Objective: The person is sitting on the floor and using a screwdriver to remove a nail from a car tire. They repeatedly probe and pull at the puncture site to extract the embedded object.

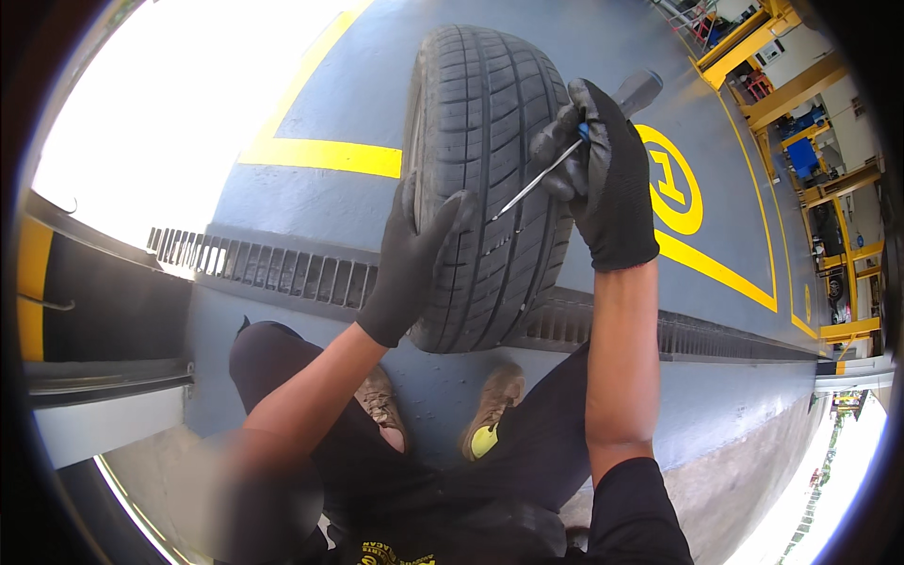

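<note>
A black car tire (485, 292) stands upright on its tread between my feet and the painted floor beyond. My left hand (410, 259), in a black glove, grips the tire's left sidewall, with the thumb lying over the tread. In my black-gloved right hand (607, 179) is a screwdriver (551, 171), its dark handle sticking out past the fingers. The thin metal shaft slants down to the left, and its tip is at the tread, near a row of small pale specks in a groove. Whether the tip enters the rubber I cannot tell.
A slotted metal drain grate (273, 273) crosses the grey floor behind the tire. Yellow lines (330, 156) mark the floor. My shoes (494, 410) are just on the near side of the tire. Yellow lift posts (744, 52) and workshop gear stand at the far right.
</note>
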Demonstrator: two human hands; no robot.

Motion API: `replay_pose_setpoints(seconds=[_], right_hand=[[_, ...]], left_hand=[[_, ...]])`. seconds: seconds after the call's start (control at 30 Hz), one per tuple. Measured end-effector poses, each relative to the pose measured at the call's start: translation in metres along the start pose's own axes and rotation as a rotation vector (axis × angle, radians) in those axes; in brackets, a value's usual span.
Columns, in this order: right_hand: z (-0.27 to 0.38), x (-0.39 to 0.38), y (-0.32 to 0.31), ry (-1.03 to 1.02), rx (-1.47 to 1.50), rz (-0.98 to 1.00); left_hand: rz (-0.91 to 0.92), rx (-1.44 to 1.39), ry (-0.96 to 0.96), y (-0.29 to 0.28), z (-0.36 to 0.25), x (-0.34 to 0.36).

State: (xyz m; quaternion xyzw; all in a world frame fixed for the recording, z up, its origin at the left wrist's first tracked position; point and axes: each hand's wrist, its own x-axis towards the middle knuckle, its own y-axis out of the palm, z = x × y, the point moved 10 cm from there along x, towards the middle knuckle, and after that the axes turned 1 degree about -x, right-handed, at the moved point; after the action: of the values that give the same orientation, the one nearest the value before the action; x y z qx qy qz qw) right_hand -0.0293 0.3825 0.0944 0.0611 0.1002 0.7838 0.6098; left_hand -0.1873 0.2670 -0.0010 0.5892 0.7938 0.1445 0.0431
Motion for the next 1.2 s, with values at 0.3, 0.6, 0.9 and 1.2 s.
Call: replay_pose_setpoints(seconds=[0.3, 0.6, 0.9, 1.2], right_hand=[[0.015, -0.059, -0.031, -0.508, 0.018, 0.025], [0.033, -0.091, 0.002, -0.555, -0.32, 0.081], [0.029, -0.052, -0.004, -0.278, -0.21, -0.027], [0.01, -0.015, 0.004, -0.085, -0.264, 0.072]], left_hand=[[-0.029, -0.048, -0.135, 0.0, 0.009, -0.002], [-0.057, -0.072, -0.114, -0.004, 0.01, -0.005], [-0.085, -0.061, -0.093, -0.006, 0.012, -0.008], [-0.073, 0.023, -0.093, -0.005, 0.006, -0.011]])
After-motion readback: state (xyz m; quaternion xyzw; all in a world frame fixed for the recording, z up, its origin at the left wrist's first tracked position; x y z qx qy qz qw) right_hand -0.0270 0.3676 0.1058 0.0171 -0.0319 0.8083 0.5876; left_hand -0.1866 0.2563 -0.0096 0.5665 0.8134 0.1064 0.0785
